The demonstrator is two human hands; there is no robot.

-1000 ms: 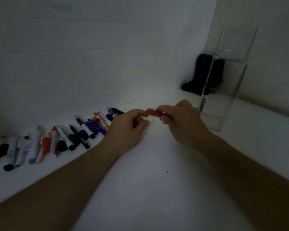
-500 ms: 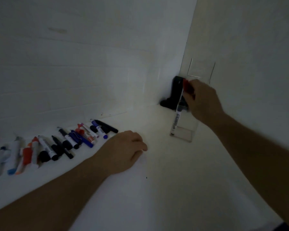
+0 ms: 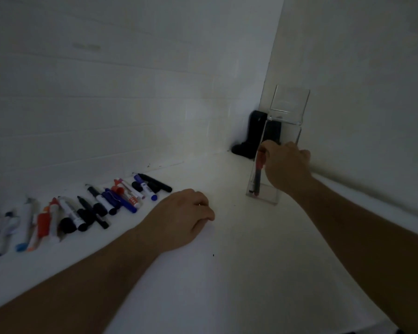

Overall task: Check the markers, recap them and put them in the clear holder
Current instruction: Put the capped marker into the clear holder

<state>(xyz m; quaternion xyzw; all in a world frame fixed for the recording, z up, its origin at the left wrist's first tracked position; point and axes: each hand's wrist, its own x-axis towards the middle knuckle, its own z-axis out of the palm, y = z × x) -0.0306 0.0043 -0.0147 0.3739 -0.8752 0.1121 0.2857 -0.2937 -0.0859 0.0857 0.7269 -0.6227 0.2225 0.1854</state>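
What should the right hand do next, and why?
Probably let go and draw back toward the row of markers. The right hand is at the clear holder, and the red marker already stands inside, near the bottom. The left hand rests idle on the table.

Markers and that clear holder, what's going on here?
A person is sorting markers. The right hand is at the clear holder in the corner, by a red-capped marker standing inside; whether the fingers grip it is hidden. The left hand rests, loosely curled and holding nothing, on the white counter. A row of loose markers lies along the wall.
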